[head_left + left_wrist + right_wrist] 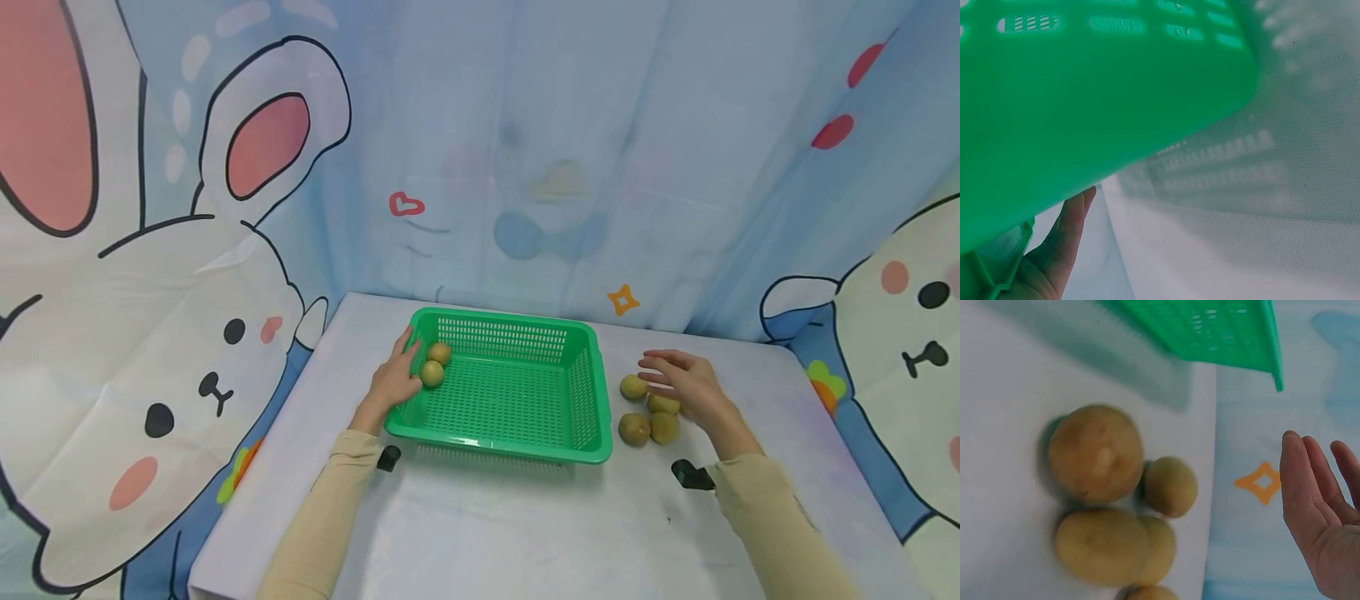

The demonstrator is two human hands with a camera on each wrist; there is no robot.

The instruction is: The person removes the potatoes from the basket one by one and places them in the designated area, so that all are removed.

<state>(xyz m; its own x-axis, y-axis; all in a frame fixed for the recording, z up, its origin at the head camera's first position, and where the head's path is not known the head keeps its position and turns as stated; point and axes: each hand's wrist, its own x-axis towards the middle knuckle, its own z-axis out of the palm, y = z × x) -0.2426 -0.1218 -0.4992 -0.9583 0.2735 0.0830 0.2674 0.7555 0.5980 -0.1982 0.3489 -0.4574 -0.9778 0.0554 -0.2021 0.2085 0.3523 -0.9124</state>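
Note:
Two round yellow-brown potatoes (432, 373) lie at the left end of a green plastic basket (495, 450). My left hand (393, 379) grips the basket's left rim, the thumb over its inner side and the fingers along the outside. In the left wrist view, the basket wall (1104, 106) covers part of that hand (1054, 250). To the right of the basket, my right hand (690, 387) hovers with extended fingers above several potatoes (634, 429) grouped on the table. The right wrist view shows this hand (1329, 519) holding nothing, apart from the potatoes (1096, 453).
A white cloth covers the table (480, 533). Behind it hangs a pale blue curtain (450, 125) with cartoon animals. Small black pieces (692, 475) show beside both sleeve cuffs.

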